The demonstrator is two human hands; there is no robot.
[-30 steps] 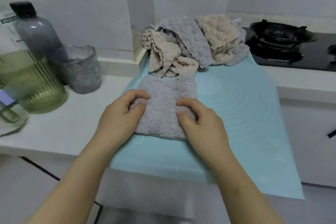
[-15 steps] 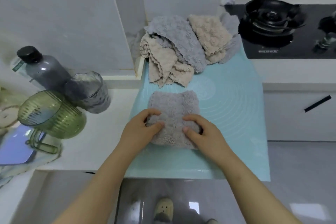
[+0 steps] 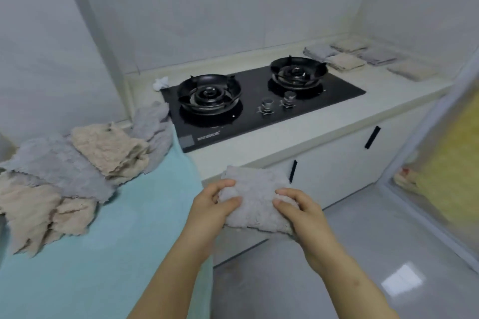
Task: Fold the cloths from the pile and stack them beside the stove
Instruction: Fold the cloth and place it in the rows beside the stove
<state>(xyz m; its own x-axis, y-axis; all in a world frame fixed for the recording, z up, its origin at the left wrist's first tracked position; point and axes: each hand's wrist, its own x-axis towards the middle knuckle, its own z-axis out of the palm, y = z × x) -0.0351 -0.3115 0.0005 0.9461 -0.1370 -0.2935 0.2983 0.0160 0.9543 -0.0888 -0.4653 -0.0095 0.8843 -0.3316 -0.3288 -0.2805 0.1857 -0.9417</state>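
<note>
My left hand (image 3: pixel 210 204) gripped the left edge of the folded grey cloth (image 3: pixel 255 194), fingers and thumb curled round it. My right hand (image 3: pixel 300 212) gripped its right edge the same way, so the cloth hung between them in the air, in front of the stove (image 3: pixel 259 109) and out past the front edge of the counter (image 3: pixel 311 134). The pile (image 3: pixel 77 163) of loose grey and beige cloths lay to the left of the stove, its nearest grey cloth touching the stove's left edge, on a light blue mat (image 3: pixel 116 241) that ran from there toward me. To the right of the stove, on the counter, lay the folded cloths (image 3: pixel 363 58), grey and beige, set side by side. A small white rag (image 3: pixel 160 83) sat at the stove's back left corner. Below the stove stood white cupboard doors (image 3: pixel 337 163) with black handles.
</note>
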